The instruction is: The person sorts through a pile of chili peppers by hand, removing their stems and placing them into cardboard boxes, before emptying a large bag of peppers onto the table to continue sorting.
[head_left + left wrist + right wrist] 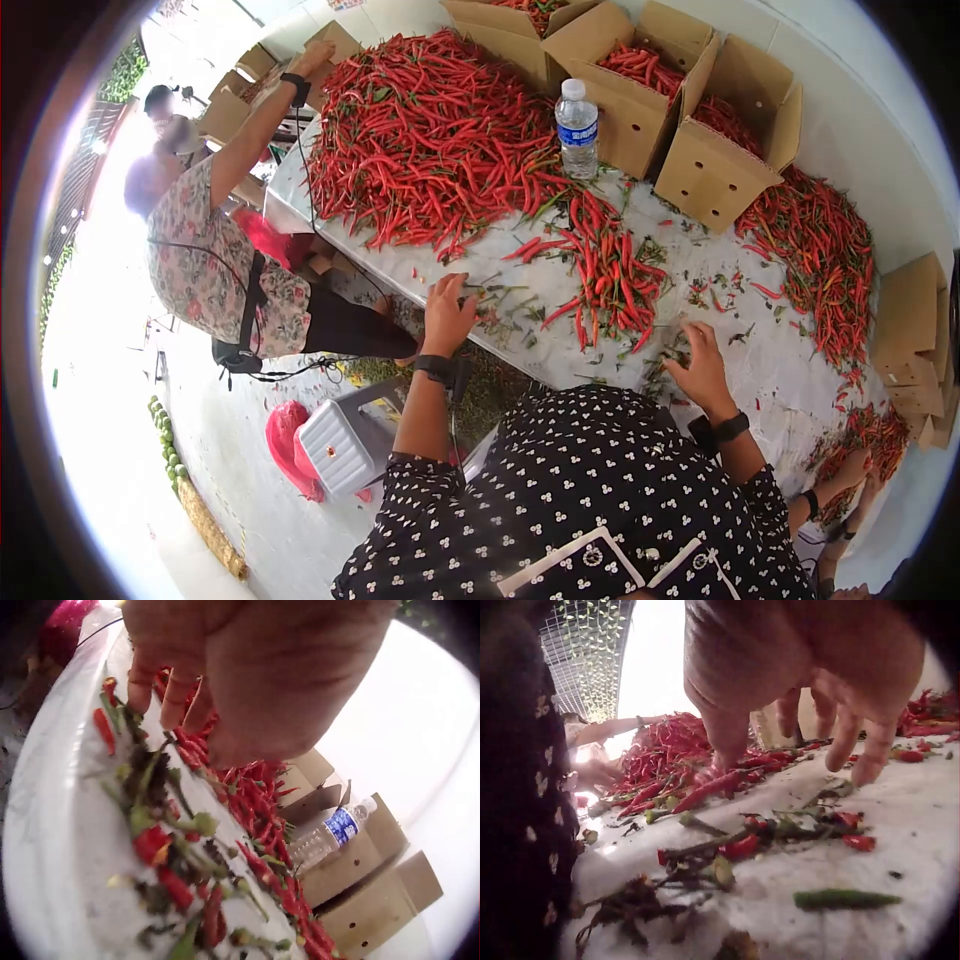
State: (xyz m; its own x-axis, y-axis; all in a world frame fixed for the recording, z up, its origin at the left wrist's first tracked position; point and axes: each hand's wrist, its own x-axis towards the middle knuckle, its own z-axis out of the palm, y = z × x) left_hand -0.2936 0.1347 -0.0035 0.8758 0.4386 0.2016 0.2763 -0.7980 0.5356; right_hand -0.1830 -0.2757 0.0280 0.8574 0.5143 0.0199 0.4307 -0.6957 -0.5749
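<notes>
On the counter (775, 365), the left hand (447, 315) bends its fingers onto green stems (497, 298), grip impossible to tell, while the right hand (700, 365), fingers spread and empty, touches scraps (665, 372) beside the red chillies (610, 280) lying between both.

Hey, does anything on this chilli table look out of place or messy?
A plastic water bottle stands upright at the edge of the red chilli heap, which looks out of place. Also, torn stems and broken bits litter the white table along its near edge, and one green chilli lies alone among them.
</notes>
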